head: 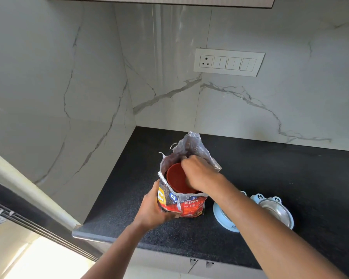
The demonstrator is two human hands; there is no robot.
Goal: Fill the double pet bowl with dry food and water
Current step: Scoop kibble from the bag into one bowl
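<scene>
The right hand (197,174) reaches down into the open mouth of the food bag (191,206), its fingers closed around the rim of a red cup (176,178) that sits inside the bag. The cup lies tilted, with its open mouth facing left and somewhat toward the camera, so its long axis runs roughly sideways across the bag rather than straight up. The left hand (153,208) is clamped on the lower left side of the bag, thumb toward the front and fingers wrapped around the printed panel.

The bag stands upright on the black speckled desk (270,168), its long axis vertical and its torn top pointing up and slightly away toward the wall. The silvery inner lining flares open above the right hand. The front panel, red with the words "PUPPY NUTRITION", faces the camera.

Just to the right of the bag, also on the desk, sits the double pet bowl (256,198), a pale blue tray with small cartoon eyes on its far rim. Its long axis runs left to right. It has two wells: the right one holds a steel bowl (278,212) in plain view, and the left one is mostly hidden under the right forearm.

Counted: two hands, one bag, one cup, one double bowl. On the marble wall behind, there is one switch panel (229,62).
</scene>
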